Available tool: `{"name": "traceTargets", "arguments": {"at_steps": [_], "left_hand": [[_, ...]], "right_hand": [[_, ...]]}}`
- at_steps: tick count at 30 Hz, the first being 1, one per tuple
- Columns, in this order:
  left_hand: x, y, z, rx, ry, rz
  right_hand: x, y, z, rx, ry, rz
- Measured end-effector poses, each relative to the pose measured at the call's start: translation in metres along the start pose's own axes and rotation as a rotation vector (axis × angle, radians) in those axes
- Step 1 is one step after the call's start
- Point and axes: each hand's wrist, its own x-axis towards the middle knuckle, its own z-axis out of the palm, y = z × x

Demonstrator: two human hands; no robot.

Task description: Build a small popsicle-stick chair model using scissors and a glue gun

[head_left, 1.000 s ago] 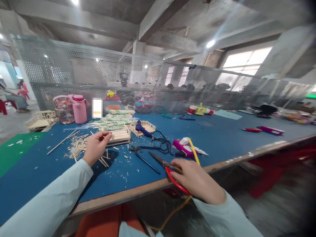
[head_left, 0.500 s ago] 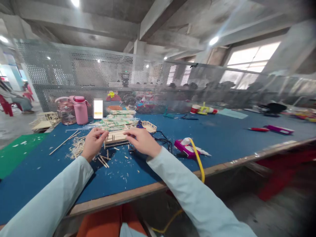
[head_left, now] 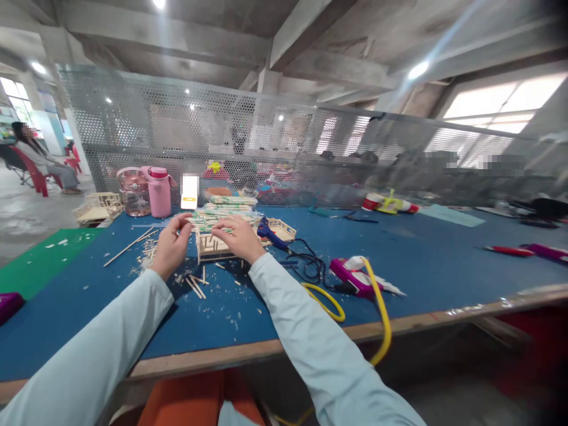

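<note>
Our right hand (head_left: 240,238) has swung toward ten o'clock, to the stick model (head_left: 213,251) at our twelve. Like it, our left hand (head_left: 172,244) curls; any pinch, we cannot tell. The model looks light, stiff, fragile: we'd hold its base.

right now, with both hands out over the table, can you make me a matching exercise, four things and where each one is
1. pink bottle
2. stick frame
3. blue tool
4. yellow cord

A. just right of the right hand
B. hanging over the table's near edge
C. standing before the mesh screen
D. partly hidden by the right hand

Pairs: 1-C, 2-D, 3-A, 4-B
</note>
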Motion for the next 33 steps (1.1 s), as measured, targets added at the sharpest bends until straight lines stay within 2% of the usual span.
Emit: {"name": "traceTargets", "arguments": {"at_steps": [2, 6, 8, 10, 14, 20, 23, 26, 28, 30, 33], "left_hand": [[0.008, -0.007, -0.005, -0.081, -0.083, -0.026], [0.016, -0.014, -0.007, -0.047, -0.413, -0.005], [0.018, -0.015, -0.004, 0.032, -0.495, 0.006], [0.019, -0.014, 0.0, 0.085, -0.527, 0.009], [0.021, -0.013, 0.004, 0.078, -0.551, 0.023], [0.019, -0.014, 0.004, 0.135, -0.48, 0.057], [0.017, -0.017, 0.005, 0.152, -0.462, 0.036], [0.015, -0.02, 0.006, 0.133, -0.428, 0.001], [0.013, -0.021, 0.007, 0.119, -0.403, -0.013], [0.012, -0.022, 0.007, 0.103, -0.393, -0.016], [0.011, -0.022, 0.007, 0.086, -0.401, -0.008]], "right_hand": [[-0.001, 0.004, 0.005, -0.103, 0.009, -0.006], [-0.002, 0.011, 0.013, -0.204, -0.033, -0.002], [-0.003, 0.014, 0.014, -0.218, -0.044, -0.008], [-0.003, 0.016, 0.015, -0.225, -0.047, -0.02], [-0.003, 0.018, 0.014, -0.217, -0.054, -0.042], [-0.004, 0.013, 0.015, -0.197, -0.048, -0.029], [-0.004, 0.012, 0.013, -0.146, 0.049, 0.026], [-0.003, 0.015, 0.01, -0.096, 0.194, 0.136], [-0.002, 0.017, 0.009, -0.09, 0.237, 0.207], [-0.002, 0.016, 0.009, -0.108, 0.199, 0.23], [-0.004, 0.011, 0.011, -0.184, 0.075, 0.201]]}}
